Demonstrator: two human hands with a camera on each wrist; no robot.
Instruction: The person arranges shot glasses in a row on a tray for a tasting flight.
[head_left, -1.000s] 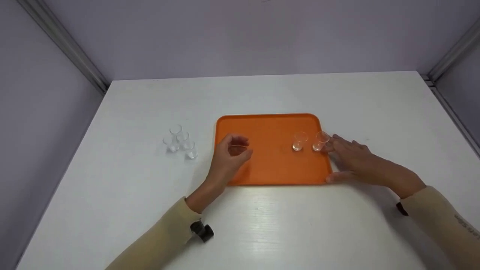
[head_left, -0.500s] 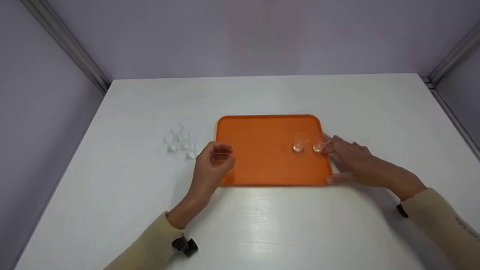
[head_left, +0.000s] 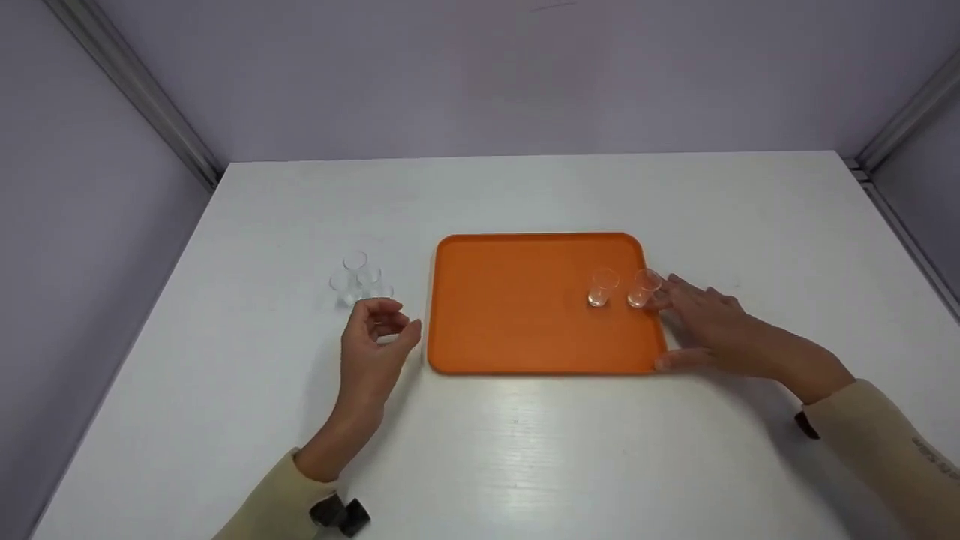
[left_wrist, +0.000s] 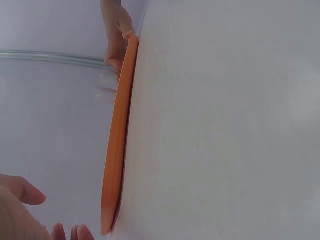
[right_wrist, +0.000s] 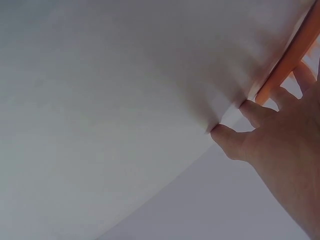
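On the white table (head_left: 525,450) lies a flat orange rectangular plastic tray (head_left: 517,307), with two small clear glass cups (head_left: 601,287) standing upright side by side near its right edge. At that edge the right hand (head_left: 709,322) rests with fingers straight and spread, fingertips just beside the outer cup, thumb against the tray's near right corner; it grips nothing. Left of the tray, the left hand (head_left: 371,345) hovers with fingers loosely curled and empty, close to a tight cluster of small clear glass cups (head_left: 358,283) standing on the table. Whether its fingertips touch the nearest of them cannot be told.
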